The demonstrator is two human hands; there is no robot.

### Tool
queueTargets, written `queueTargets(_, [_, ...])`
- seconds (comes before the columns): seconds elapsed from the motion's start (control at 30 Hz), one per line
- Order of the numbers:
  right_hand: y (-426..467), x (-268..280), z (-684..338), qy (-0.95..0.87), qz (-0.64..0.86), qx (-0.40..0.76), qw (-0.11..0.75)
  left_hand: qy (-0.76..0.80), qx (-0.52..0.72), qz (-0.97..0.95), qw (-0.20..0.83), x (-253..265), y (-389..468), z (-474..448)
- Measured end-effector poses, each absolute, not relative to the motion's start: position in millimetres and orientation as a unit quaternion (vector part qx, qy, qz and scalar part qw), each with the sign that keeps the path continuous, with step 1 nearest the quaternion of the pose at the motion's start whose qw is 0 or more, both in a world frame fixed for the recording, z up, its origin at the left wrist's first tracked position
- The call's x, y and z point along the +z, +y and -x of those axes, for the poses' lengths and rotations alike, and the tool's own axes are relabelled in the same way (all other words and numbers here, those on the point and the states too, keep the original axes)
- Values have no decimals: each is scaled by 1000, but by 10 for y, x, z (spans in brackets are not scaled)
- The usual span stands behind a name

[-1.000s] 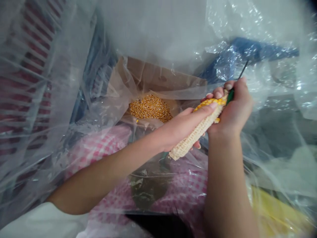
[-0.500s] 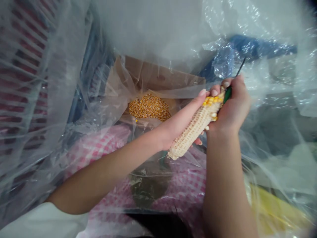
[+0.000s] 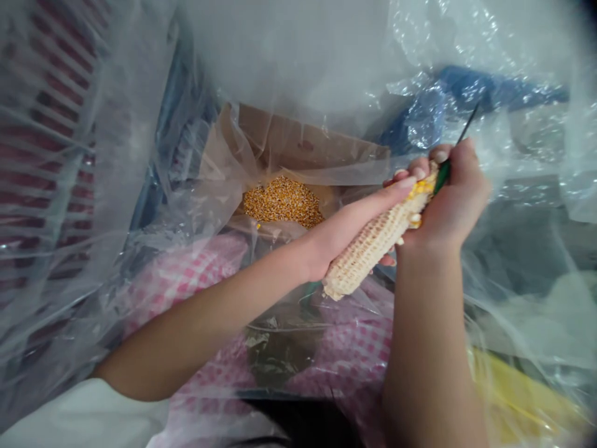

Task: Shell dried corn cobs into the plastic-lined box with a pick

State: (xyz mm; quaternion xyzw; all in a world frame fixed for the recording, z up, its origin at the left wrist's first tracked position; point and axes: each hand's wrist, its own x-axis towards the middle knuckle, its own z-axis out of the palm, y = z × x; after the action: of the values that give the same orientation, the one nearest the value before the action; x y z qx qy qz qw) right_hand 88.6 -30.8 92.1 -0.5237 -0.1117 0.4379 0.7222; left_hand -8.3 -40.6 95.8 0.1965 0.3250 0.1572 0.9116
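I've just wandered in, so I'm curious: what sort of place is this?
Perhaps a makeshift work corner, I can't be sure: translucent plastic sheeting, a brown cardboard-like box holding golden corn kernels, and a pale, mostly stripped corncob suggest it.

This is a makeshift work corner draped in clear plastic sheeting (image 3: 289, 56); whether it belongs to a home or a storeroom is hard to tell through the hazy film. Loose corn kernels (image 3: 282, 199) sit heaped in a film-lined brown cardboard box (image 3: 308, 140). Pink gingham cloth (image 3: 196, 264) shows under the plastic, a slatted crate-like panel (image 3: 65, 93) at the left, crumpled blue material (image 3: 485, 87) at upper right.
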Motion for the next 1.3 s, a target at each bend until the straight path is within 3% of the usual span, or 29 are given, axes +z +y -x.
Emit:
queueTargets(0.17, [-320,901,-847,-161,532,429,712,324,172,-284,886,900,-449,62])
queueTargets(0.4, [-328,941,-897,-151,500,440,730,254,163,-273,914,942,-412,86])
queueTargets(0.6, [-337,896,-839,-202,504,425,724,305,186,-259,898,880,-427,31])
queueTargets(1.3, [-326,996,-996,-145,490,483,711,263,164,-235,921,943,-437,89])
